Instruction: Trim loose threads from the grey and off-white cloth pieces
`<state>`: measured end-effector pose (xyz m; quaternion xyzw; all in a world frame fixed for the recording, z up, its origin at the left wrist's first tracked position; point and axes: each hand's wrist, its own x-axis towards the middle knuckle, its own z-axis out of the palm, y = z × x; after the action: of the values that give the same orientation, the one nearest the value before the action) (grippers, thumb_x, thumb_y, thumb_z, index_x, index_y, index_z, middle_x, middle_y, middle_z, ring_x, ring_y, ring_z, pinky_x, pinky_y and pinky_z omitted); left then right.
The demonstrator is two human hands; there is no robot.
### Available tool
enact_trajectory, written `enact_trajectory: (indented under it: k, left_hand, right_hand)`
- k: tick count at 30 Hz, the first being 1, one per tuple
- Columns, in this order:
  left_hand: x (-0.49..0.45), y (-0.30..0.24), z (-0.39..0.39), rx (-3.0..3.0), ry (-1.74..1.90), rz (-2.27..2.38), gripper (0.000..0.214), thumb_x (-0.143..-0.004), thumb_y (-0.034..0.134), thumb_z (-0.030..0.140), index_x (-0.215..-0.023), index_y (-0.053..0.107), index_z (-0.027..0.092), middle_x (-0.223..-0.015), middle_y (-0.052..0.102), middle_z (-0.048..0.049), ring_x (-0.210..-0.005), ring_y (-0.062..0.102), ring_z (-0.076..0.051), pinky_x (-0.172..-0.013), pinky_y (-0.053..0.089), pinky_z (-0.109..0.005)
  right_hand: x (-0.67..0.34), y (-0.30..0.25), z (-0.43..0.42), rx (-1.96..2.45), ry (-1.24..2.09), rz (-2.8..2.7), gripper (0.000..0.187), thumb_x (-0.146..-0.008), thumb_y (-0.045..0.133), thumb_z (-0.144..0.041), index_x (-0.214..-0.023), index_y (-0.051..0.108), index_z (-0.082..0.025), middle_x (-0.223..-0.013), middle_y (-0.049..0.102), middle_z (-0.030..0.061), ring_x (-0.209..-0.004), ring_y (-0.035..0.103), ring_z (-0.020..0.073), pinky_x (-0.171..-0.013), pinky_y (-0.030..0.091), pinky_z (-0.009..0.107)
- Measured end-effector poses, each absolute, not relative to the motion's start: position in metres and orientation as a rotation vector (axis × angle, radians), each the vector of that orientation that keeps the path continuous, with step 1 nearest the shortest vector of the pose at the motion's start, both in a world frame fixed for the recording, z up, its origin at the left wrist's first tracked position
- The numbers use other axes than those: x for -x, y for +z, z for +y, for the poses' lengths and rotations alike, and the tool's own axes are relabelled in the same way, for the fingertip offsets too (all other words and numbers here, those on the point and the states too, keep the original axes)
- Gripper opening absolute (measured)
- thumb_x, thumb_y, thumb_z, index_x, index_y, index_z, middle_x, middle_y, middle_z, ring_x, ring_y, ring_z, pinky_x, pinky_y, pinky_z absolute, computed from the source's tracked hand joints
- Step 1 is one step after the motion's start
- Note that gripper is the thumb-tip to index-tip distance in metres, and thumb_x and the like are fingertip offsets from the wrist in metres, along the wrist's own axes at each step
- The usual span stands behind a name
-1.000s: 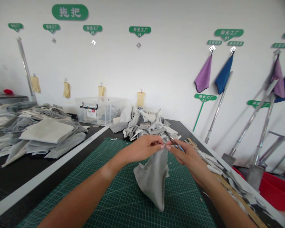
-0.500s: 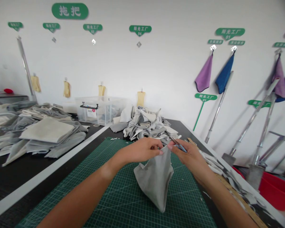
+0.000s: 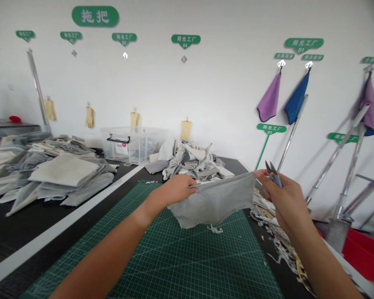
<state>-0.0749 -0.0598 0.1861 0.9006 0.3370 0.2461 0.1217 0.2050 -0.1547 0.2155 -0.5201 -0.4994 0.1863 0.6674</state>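
The green cutting mat (image 3: 180,261) lies on the dark table (image 3: 18,232), and everything here is placed from it. Above the mat's far half a grey cloth (image 3: 212,201) is stretched out flat in the air between two hands, its lower edge sagging and clear of the mat. The left hand (image 3: 177,189) is closed on the cloth's upper left corner, over the mat's far middle. The right hand (image 3: 280,195), past the mat's right edge, pinches the opposite corner with fingertips and at the same time grips a small pair of snips (image 3: 272,172) (blue-handled, blades pointing up). A bit of loose thread lies on the mat just below the cloth.

Beyond the mat's far edge sits a heap of grey pieces (image 3: 190,162), with a clear plastic box (image 3: 134,143) behind and left of it. Well to the mat's left is a folded stack (image 3: 65,170). Along the mat's right edge lie pale trimmings (image 3: 268,216), and further right a red tub (image 3: 364,257).
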Motion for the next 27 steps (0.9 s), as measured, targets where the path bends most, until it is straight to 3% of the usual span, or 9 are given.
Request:
enact_trajectory:
  k: [9,12,18,27]
  left_hand:
    - [0.113,0.23,-0.068,-2.444,0.885,0.835,0.031,-0.094,0.051,0.041,-0.092,0.075,0.021,-0.085,0.071,-0.0028,-0.077,0.061,-0.017,-0.072,0.046,-0.027]
    - [0.121,0.243,-0.078,-2.361,0.935,0.787,0.031,-0.094,0.052,0.043,-0.092,0.074,0.021,-0.089,0.071,-0.0031,-0.082,0.062,-0.016,-0.073,0.048,-0.026]
    - [0.128,0.251,-0.083,-2.168,1.138,0.832,0.026,-0.09,0.06,0.044,-0.101,0.069,0.021,-0.082,0.066,-0.0024,-0.068,0.058,-0.012,-0.063,0.048,-0.024]
    - [0.127,0.251,-0.086,-2.039,1.145,0.798,0.048,-0.096,0.044,0.057,-0.078,0.061,0.017,-0.072,0.063,-0.0039,-0.067,0.061,-0.013,-0.063,0.053,-0.025]
  right_hand:
    - [-0.231,0.231,-0.156,1.029,0.369,-0.999,0.036,-0.073,0.086,-0.039,-0.088,0.067,-0.012,-0.063,0.033,-0.0075,-0.05,0.024,0.0041,-0.042,0.015,0.023]
    - [-0.235,0.235,-0.157,0.972,0.347,-0.991,0.035,-0.069,0.089,-0.034,-0.086,0.068,-0.011,-0.064,0.034,-0.0077,-0.048,0.024,0.0027,-0.04,0.014,0.022]
    - [-0.247,0.235,-0.156,0.943,0.365,-0.992,0.036,-0.073,0.086,-0.038,-0.089,0.07,-0.01,-0.062,0.028,-0.0092,-0.047,0.022,0.0023,-0.039,0.013,0.021]
    - [-0.246,0.237,-0.16,0.937,0.416,-1.001,0.038,-0.072,0.087,-0.041,-0.087,0.069,-0.011,-0.06,0.025,-0.0103,-0.046,0.02,0.0025,-0.038,0.012,0.021]
